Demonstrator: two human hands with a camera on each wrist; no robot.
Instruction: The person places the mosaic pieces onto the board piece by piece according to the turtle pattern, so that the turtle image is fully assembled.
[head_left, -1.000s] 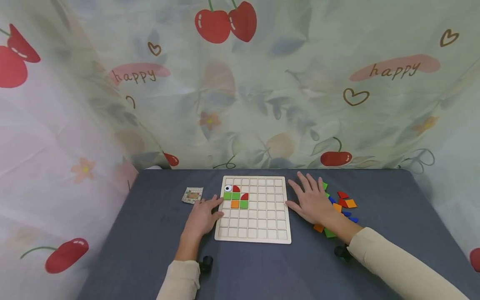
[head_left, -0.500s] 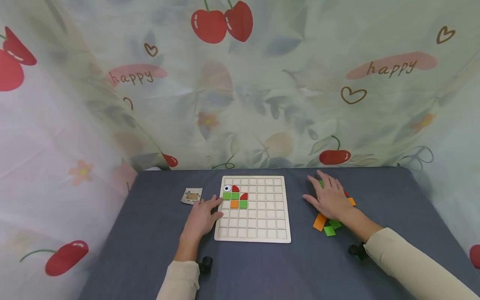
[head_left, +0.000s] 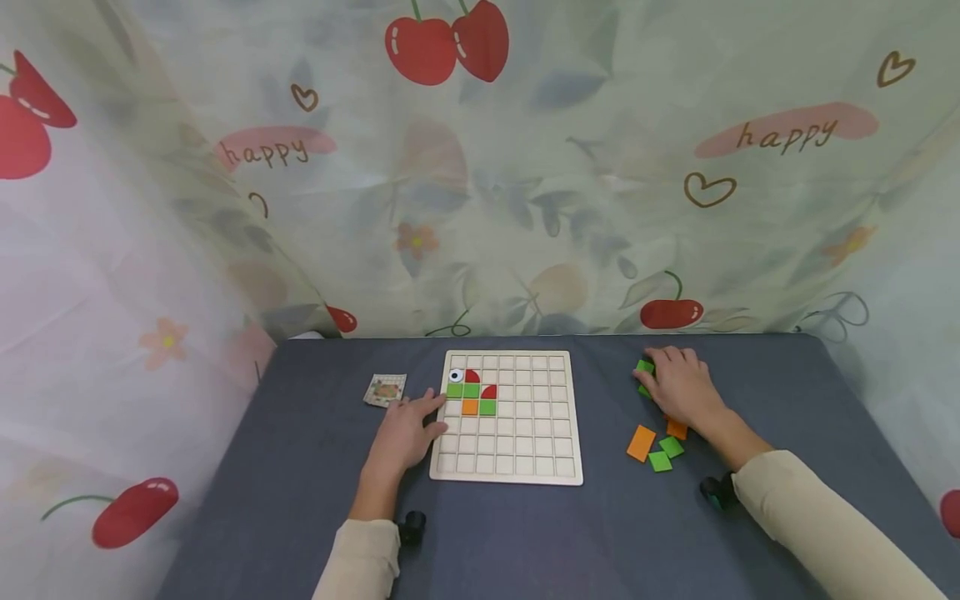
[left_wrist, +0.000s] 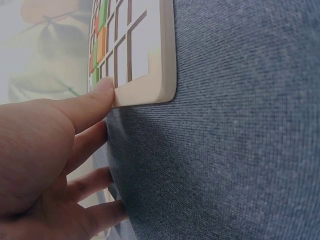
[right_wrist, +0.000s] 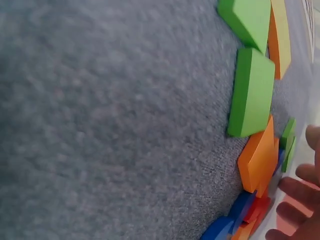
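Observation:
My left hand (head_left: 405, 432) rests at the left side of a pale wooden grid board (head_left: 517, 446). In the left wrist view its thumb touches the rim of the board (left_wrist: 142, 91), while the other fingers reach along the cloth. On the board's upper left lie an eye tile (head_left: 456, 376), red rounded pieces (head_left: 489, 392), green squares (head_left: 487, 407) and an orange square (head_left: 469, 407). My right hand (head_left: 684, 385) is over the loose pieces at the right, fingers slightly bent and spread. The right wrist view shows its fingertips beyond orange (right_wrist: 259, 162) and blue (right_wrist: 242, 210) pieces; nothing is seen held.
A small picture card (head_left: 385, 388) lies left of the board, by the left fingertips. Nearer the front of the loose pieces are an orange piece (head_left: 641, 443) and green squares (head_left: 661, 462). A patterned curtain (head_left: 525, 208) stands behind the dark cloth-covered table (head_left: 510, 542).
My right hand has moved right, away from the board, onto the loose pieces, and its fingers have bent a little. My left hand has stayed at the board's edge.

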